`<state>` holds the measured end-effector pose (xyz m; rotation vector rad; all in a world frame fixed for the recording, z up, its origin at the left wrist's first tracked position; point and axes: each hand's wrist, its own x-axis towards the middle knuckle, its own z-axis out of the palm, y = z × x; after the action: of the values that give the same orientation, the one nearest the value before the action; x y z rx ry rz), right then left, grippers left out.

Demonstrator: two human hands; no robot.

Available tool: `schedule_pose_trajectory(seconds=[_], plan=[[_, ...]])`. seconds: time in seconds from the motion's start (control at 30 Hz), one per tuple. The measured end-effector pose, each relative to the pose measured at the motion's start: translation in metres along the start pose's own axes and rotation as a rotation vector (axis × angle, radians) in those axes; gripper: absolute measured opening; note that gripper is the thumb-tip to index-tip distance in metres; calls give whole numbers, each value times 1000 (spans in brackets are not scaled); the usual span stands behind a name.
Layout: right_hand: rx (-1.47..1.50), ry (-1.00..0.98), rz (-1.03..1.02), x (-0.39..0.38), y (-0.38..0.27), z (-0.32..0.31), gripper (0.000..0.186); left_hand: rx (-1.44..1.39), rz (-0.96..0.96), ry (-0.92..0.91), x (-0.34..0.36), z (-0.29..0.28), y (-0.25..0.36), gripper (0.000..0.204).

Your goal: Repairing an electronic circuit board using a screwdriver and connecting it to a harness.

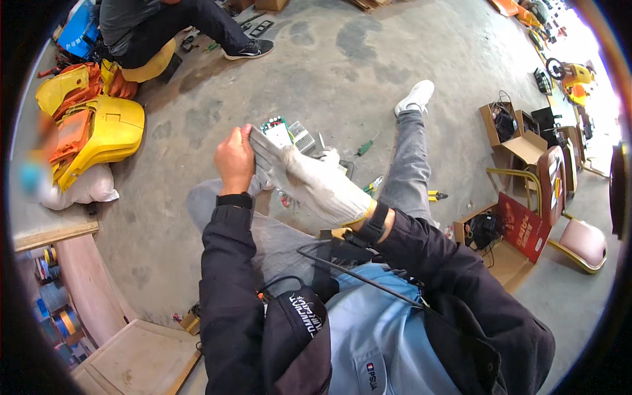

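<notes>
At the far left, yellow plastic shells (115, 128) and orange ones lie heaped together against a white sack (99, 185), which probably helps prop them. Just right of them, near the top, a co-worker (187, 29) sits low, one leg stretched out.

The left hand (234, 161) is bare, its thumb and curled fingers pinching the greyed finger end of a work glove (296, 172). That glove spans the space between the two hands, raised over the floor between the person's legs; the pinch at its tip seems meant to pull the cloth taut. Beyond it lie a green circuit board (276, 131) and a ribbed grey block (303, 138), apparently set there within easy reach.

The right hand (341, 197) sits inside the glove, cuff near the wrist; the cloth hides its fingers, so I cannot tell whether they are spread or pressed together. Further right, a green screwdriver (366, 146) and yellow-handled pliers (436, 195) lie on either side of the outstretched leg, likely for easy picking up.
</notes>
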<state>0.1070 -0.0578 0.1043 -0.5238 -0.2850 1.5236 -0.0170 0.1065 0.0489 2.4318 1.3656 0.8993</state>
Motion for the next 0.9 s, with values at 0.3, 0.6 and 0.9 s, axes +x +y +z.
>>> schedule_pose_trajectory(seconds=[0.3,0.6,0.9], plan=[[194,-244,114,-35,-26,-47,44,-66,69,-19,7,9,15,42],[-522,33,338,-100,-107,-45,43,-444,-236,-22,24,-12,-40,42],[-866,108,239,-68,-138,-58,39,-497,-282,-917,-10,22,3,34]])
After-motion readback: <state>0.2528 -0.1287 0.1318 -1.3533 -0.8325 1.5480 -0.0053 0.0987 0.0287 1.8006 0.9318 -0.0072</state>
